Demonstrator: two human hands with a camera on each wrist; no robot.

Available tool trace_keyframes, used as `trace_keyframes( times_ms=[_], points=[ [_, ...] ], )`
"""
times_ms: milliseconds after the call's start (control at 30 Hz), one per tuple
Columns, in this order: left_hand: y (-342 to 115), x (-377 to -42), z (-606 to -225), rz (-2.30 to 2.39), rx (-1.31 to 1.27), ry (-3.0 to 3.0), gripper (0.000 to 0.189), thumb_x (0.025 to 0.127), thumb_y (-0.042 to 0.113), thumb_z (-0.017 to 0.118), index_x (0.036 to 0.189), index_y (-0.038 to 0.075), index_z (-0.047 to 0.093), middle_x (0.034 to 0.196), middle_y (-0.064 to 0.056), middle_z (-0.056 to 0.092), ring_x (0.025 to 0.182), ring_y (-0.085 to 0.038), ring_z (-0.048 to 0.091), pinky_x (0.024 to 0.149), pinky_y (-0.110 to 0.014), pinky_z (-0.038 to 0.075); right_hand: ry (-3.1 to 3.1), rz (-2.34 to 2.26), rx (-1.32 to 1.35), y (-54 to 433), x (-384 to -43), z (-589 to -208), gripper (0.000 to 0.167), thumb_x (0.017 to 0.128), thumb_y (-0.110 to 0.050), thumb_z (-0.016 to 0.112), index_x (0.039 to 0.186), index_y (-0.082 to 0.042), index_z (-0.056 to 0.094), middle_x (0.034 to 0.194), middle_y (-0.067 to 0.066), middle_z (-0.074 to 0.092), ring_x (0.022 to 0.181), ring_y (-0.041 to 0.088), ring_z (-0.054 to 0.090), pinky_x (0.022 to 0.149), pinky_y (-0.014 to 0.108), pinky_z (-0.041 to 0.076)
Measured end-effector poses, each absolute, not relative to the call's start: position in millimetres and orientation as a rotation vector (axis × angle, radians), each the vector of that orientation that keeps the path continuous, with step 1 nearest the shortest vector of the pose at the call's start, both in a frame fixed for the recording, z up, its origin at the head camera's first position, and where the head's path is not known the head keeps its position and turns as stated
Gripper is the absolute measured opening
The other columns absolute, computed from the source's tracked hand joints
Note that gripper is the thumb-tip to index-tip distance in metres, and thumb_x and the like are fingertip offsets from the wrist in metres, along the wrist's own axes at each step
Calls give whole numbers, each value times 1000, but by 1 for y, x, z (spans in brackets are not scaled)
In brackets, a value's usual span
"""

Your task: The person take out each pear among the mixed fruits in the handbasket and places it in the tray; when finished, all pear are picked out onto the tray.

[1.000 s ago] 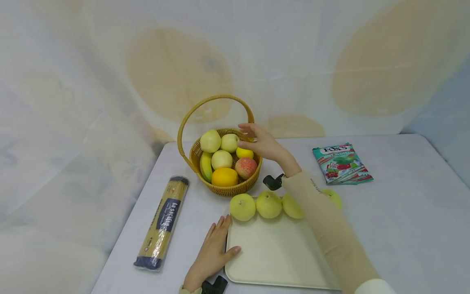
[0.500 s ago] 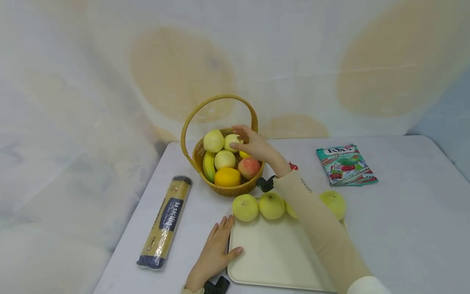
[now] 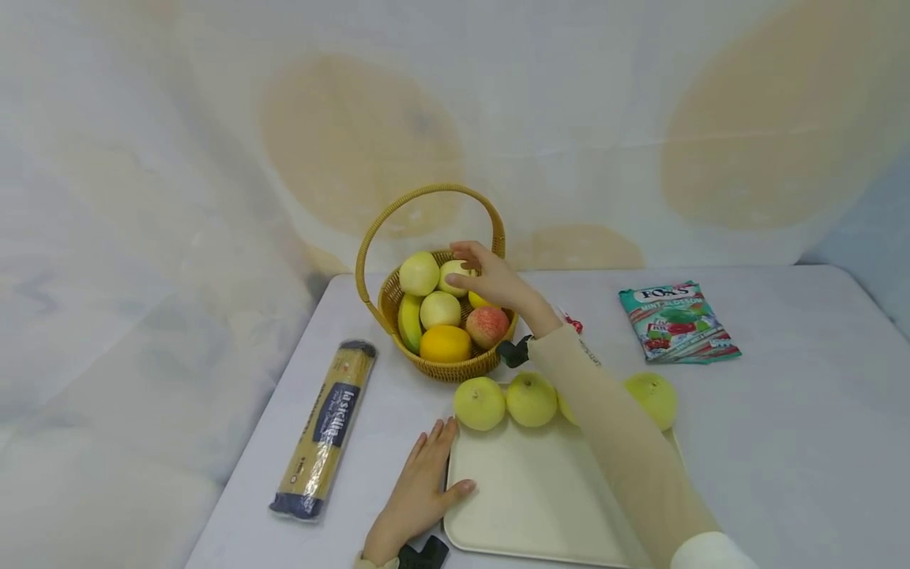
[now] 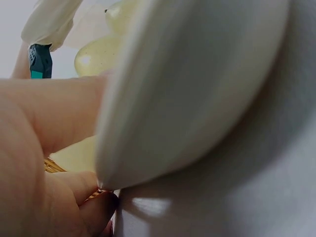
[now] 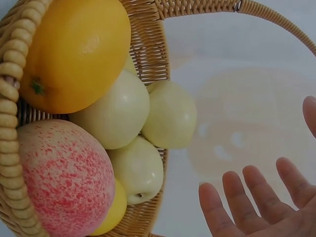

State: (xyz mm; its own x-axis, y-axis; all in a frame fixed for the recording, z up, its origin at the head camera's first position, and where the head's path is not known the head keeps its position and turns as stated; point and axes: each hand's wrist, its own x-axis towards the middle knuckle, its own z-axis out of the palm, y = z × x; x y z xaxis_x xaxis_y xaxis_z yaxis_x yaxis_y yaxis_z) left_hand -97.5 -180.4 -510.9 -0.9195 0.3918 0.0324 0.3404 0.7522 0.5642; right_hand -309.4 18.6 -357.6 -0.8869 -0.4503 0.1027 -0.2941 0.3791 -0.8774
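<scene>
My right hand point(image 3: 494, 280) hovers over the back right of a wicker basket point(image 3: 455, 370), fingers spread and slightly bent, holding nothing. Below it lie a pale green apple point(image 3: 452, 276) and a partly hidden yellow fruit point(image 3: 479, 301). The basket also holds two more pale apples point(image 3: 419, 273), a banana point(image 3: 409, 322), an orange point(image 3: 445, 344) and a peach point(image 3: 487, 326). In the right wrist view, that hand point(image 5: 261, 207) is apart from the fruit. Along the left edge of a cream tray point(image 3: 533, 490) rests my left hand point(image 3: 419, 486), fingers straight, thumb over the rim.
Several round yellow-green fruits point(image 3: 479, 403) line the tray's far edge, partly behind my right sleeve point(image 3: 611, 427). A spaghetti pack point(image 3: 325, 431) lies at left, a Fox's candy bag point(image 3: 678, 322) at back right. The basket's tall handle point(image 3: 430, 190) arches above the fruit.
My right hand has shifted a little left over the basket. The whole view has slid slightly, so things appear further right. My left hand stays at the tray's edge.
</scene>
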Motion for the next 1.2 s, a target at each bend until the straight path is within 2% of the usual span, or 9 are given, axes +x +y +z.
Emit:
trace_keyframes(
  times_ms=[300,467,700,1200],
  points=[
    [-182,-95,-509,871,642,2887,83,91,48,59,150,-1,29,156,-17,33,146,-37,27,119,-55,15,2484,-1534,-633,16,-316,-352,61,96,-30,60,149,-15,34,149,12,43,139,33,40,116,47,35],
    [-181,-94,-508,879,607,2867,84,91,49,59,151,0,27,158,-15,30,148,-34,24,121,-51,12,2472,-1545,-644,11,-320,-352,61,96,-33,59,149,-16,34,150,12,42,138,31,40,115,47,36],
    [-178,-93,-509,880,602,2862,84,91,50,59,152,0,27,158,-14,29,149,-32,22,122,-51,11,2430,-1567,-665,1,-325,-358,62,97,-28,59,150,-14,31,153,17,37,138,36,38,115,48,35],
    [-178,-90,-506,851,630,2870,85,91,50,58,152,1,25,159,-13,28,149,-31,21,122,-50,12,2429,-1593,-556,-14,-336,-352,61,97,-33,58,149,-16,33,153,12,38,139,30,39,115,47,36]
  ],
)
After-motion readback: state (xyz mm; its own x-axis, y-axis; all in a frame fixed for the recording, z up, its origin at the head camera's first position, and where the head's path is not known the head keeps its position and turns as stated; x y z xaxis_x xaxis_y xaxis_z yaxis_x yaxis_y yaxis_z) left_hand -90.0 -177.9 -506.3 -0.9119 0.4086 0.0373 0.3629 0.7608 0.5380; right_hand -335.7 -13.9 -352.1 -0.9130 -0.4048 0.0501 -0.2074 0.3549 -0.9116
